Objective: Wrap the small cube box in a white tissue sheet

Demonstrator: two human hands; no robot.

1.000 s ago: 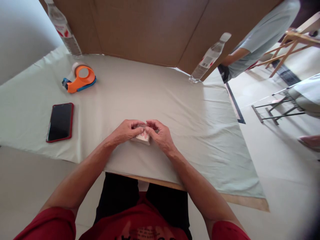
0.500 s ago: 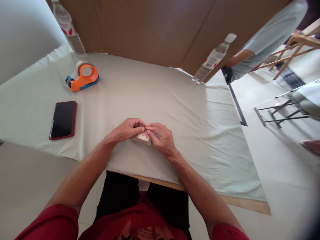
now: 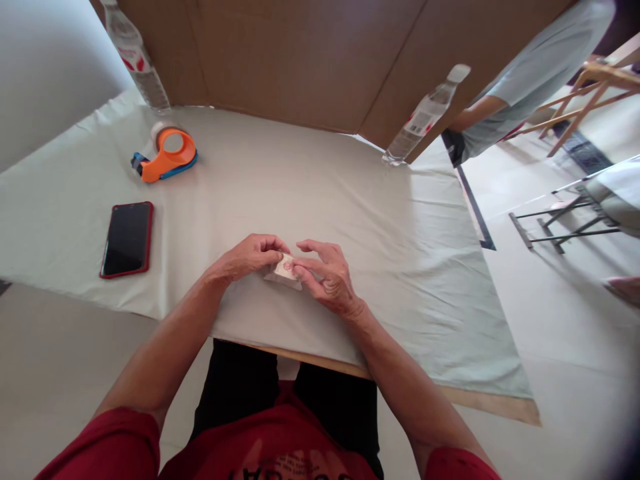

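Note:
A small white packet, box-like and with red print on top (image 3: 286, 268), sits on the cloth near the table's front edge. My left hand (image 3: 255, 257) grips its left side, thumb pressed on the upper face and fingers curled behind. At the packet's right edge, my right hand (image 3: 327, 275) pinches with the thumb and a finger, while its index finger is lifted away from the surface. Part of the packet's left and far sides is hidden by my fingers.
A phone in a red case (image 3: 127, 239) lies at left, below an orange tape dispenser (image 3: 170, 157). Water bottles stand at back left (image 3: 137, 63) and back right (image 3: 425, 120) against a brown cardboard panel (image 3: 290, 60). A person in a grey sleeve (image 3: 533, 73) is at far right.
My fingertips, pinched together above the packet, have come apart. The right index finger has lifted and the hand shifted slightly right, uncovering more of the red print.

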